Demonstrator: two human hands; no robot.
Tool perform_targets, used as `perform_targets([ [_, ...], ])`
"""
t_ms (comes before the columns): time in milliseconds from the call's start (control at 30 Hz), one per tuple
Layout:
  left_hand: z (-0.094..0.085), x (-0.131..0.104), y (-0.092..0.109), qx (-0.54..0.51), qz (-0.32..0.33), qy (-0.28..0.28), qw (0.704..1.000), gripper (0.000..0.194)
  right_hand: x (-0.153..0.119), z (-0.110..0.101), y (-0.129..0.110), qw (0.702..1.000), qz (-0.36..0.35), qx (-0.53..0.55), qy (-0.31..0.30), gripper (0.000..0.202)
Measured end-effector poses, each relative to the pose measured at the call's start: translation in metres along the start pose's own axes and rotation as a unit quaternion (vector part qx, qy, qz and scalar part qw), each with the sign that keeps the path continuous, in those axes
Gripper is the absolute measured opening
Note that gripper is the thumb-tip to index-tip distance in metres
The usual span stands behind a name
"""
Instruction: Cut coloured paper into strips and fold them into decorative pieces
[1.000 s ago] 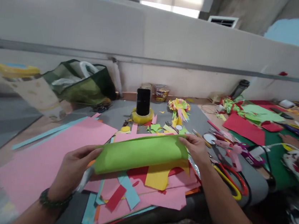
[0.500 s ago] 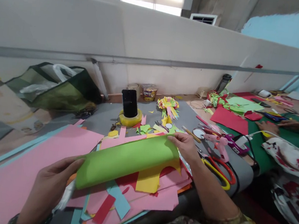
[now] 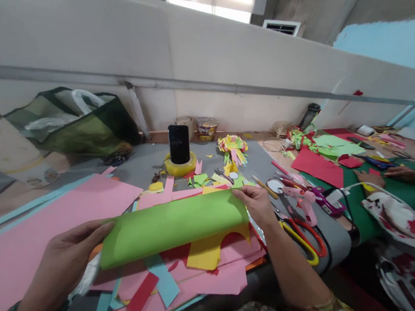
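Note:
A strip of green paper [image 3: 177, 224] stretches between my two hands, curved along its length and tilted up toward the right. My left hand [image 3: 73, 250] pinches its left end between thumb and fingers. At the upper right corner, my right hand [image 3: 256, 203] grips the same sheet. Beneath it lies a pile of coloured sheets, among them a yellow piece [image 3: 204, 251], a light blue strip [image 3: 163, 281] and a red strip [image 3: 142, 294]. Large pink paper [image 3: 90, 202] spreads beside my left hand.
A phone [image 3: 179, 145] leans on a tape roll [image 3: 180, 166]. A paper flower [image 3: 233, 148] lies behind the scraps. Right of my hand are scissors [image 3: 304, 242] and a pink glue gun [image 3: 301, 201]. Another person's hands [image 3: 371, 179] work at the far right. A green bag [image 3: 72, 120] stands left.
The green paper's left end and my left hand have shifted slightly left and down. My right hand keeps its hold, nearly still.

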State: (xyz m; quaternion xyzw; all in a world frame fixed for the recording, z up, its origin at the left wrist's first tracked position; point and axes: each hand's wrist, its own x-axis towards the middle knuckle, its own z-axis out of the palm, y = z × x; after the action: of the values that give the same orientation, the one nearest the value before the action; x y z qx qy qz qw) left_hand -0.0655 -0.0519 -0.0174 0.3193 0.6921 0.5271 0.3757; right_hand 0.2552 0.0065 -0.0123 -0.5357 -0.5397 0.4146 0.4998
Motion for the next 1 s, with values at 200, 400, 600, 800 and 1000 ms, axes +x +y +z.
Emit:
perform_targets([
  [200,-0.002,0.003,-0.006,0.047,0.049,-0.034,0.997,0.034,0.001,0.0,-0.002,1.0,-0.013,-0.027,0.006,0.045],
  [400,-0.002,0.005,-0.016,0.054,0.106,-0.059,0.991,0.031,0.001,-0.004,0.006,0.997,0.002,-0.068,0.039,0.034],
  [600,-0.001,0.006,-0.019,-0.007,0.116,-0.081,0.99,0.028,0.006,-0.001,0.007,0.994,0.01,-0.092,0.056,0.034],
  [800,-0.005,0.004,-0.022,0.009,0.14,-0.099,0.985,0.03,0.003,0.003,0.005,0.99,0.0,-0.117,0.073,0.034],
  [1000,0.0,0.009,-0.021,0.029,0.123,-0.128,0.984,0.029,0.01,0.006,0.01,0.973,-0.028,-0.223,0.055,0.039],
])
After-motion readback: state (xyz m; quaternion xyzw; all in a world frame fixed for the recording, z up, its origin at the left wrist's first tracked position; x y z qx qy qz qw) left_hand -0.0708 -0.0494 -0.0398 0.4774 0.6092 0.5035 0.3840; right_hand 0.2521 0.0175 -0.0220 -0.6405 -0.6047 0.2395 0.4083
